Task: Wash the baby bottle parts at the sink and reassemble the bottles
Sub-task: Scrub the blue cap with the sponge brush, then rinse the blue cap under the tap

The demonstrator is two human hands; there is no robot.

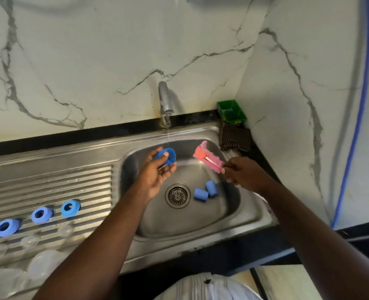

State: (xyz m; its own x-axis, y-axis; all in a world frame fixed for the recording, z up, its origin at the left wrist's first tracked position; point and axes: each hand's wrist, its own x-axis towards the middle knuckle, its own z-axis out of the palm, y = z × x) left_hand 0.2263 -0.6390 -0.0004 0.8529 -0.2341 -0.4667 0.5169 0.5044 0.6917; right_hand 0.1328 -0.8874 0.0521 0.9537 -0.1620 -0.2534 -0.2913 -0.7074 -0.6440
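We stand at a stainless steel sink (200, 224), where a chrome tap (165, 102) runs a thin stream. Our right hand (242, 172) pinches the handle of a pink sponge bottle brush (205, 158). Our left hand (155, 176) grips a round blue plastic bottle cap (168, 155) under the water. Three blue plastic screw rings (41, 215) sit on the ribbed drainboard (71, 176), and two small blue cylindrical caps (200, 194) lie beside the drain (177, 195).
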